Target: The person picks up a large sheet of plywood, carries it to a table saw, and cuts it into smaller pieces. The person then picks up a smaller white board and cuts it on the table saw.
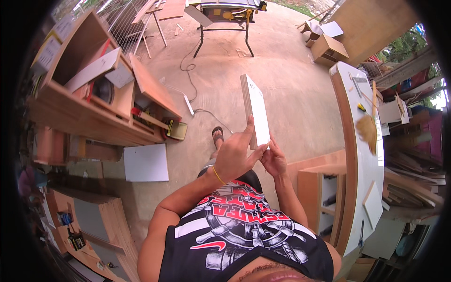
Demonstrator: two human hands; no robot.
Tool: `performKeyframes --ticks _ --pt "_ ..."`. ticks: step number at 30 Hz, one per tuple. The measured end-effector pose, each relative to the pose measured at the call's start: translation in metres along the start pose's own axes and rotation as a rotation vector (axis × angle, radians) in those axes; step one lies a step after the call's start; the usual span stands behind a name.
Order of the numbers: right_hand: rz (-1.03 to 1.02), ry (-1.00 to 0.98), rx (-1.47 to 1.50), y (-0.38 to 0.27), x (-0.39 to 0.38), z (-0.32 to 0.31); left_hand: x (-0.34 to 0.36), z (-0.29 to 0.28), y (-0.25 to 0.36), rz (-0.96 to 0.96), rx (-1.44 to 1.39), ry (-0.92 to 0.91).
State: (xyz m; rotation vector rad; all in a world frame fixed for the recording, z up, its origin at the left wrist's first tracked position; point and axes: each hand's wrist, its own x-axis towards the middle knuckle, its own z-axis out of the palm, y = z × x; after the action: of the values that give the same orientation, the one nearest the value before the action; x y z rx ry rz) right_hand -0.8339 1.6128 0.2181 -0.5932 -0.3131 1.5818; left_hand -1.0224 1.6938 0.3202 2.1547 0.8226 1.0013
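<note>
A narrow stack of white-faced plywood pieces (260, 105), with layered brown edges, is held upright in front of my body. My left hand (236, 152), with a yellow band on its wrist, presses along the near left side of the stack. Its thumb reaches across to the bottom end. My right hand (274, 159) supports the same lower end from the right, its fingers curled around the corner. Both hands are closed on the pieces, and the right palm is partly hidden behind them.
A table saw (230, 14) stands ahead, its cable trailing to a power strip (189, 105) on the floor. An open wooden cabinet (98, 117) is at left, with a white board (145, 162) nearby. A long white worktable (351, 188) with tools runs along the right.
</note>
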Motion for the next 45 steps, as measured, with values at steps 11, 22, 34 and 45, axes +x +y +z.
performKeyframes --ticks 11,22,34,45 --pt "-0.329 0.301 -0.485 -0.161 0.309 -0.001 0.299 0.042 -0.227 -0.478 -0.709 -0.129" --pt "-0.103 0.242 -0.565 -0.292 0.654 -0.12 0.557 0.143 -0.454 -0.786 -0.717 0.109" --pt "0.074 0.157 -0.197 -0.419 0.987 -0.163 0.862 0.177 -0.703 -0.718 -0.69 0.239" --pt "0.046 0.8 -0.29 -0.42 1.268 -0.422 1.124 0.235 -0.947 -0.568 -0.245 0.309"
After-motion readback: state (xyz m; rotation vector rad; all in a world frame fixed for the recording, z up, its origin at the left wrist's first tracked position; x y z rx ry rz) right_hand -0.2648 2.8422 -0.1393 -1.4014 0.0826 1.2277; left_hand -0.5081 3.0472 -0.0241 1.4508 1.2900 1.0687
